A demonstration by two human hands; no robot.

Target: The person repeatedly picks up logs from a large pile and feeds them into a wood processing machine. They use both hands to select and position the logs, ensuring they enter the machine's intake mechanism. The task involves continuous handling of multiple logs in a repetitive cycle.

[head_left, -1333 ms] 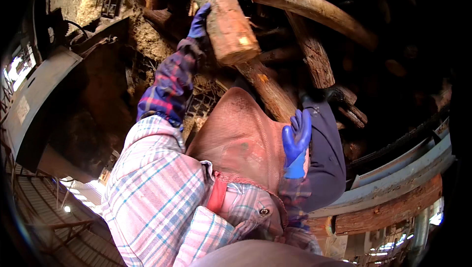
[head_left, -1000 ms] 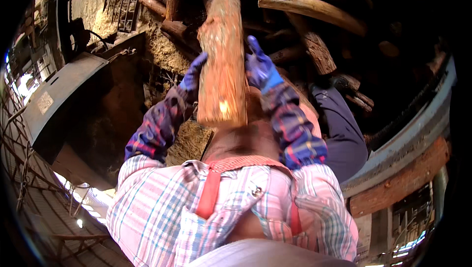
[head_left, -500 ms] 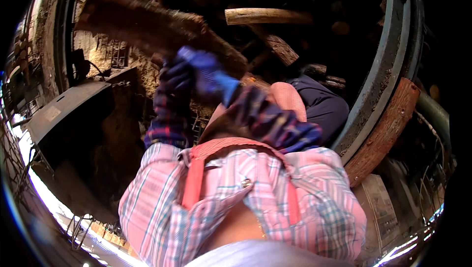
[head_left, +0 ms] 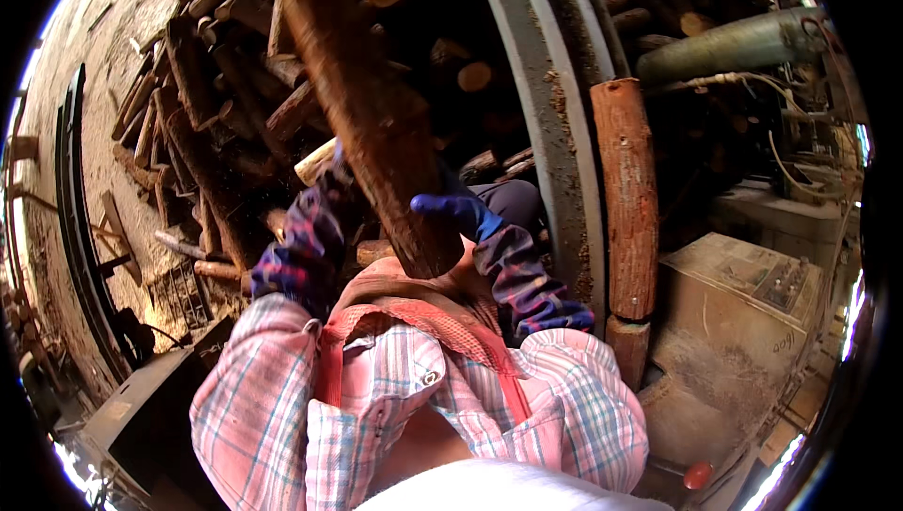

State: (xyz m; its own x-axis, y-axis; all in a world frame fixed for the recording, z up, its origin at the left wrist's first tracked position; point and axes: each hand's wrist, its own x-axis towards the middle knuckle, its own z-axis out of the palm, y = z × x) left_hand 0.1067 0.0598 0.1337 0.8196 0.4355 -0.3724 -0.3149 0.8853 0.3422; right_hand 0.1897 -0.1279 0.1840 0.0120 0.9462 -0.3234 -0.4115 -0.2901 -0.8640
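Observation:
A thick bark-covered log (head_left: 372, 125) is held up in front of me, slanting from the far left down toward my lap. My right hand (head_left: 461, 215), in a blue glove, grips its right side near the close end, thumb laid over the bark. On the opposite side, my left hand (head_left: 340, 157) is pressed against the log from beneath; its fingers are mostly hidden. Dark plaid sleeve covers reach up both forearms. Below the log's near end, a reddish apron (head_left: 395, 290) covers my lap.
A heap of cut logs (head_left: 202, 87) spreads beyond and to the left. Right of me runs a metal rail (head_left: 536, 87), with a reddish log (head_left: 625, 196) lying alongside. Farther right are a green cylinder (head_left: 724, 50) and a dusty box-shaped machine (head_left: 738, 285).
The held log has swung from pointing left to pointing away from me, its near end now over my lap. My view has turned to the right, and my hands have moved apart.

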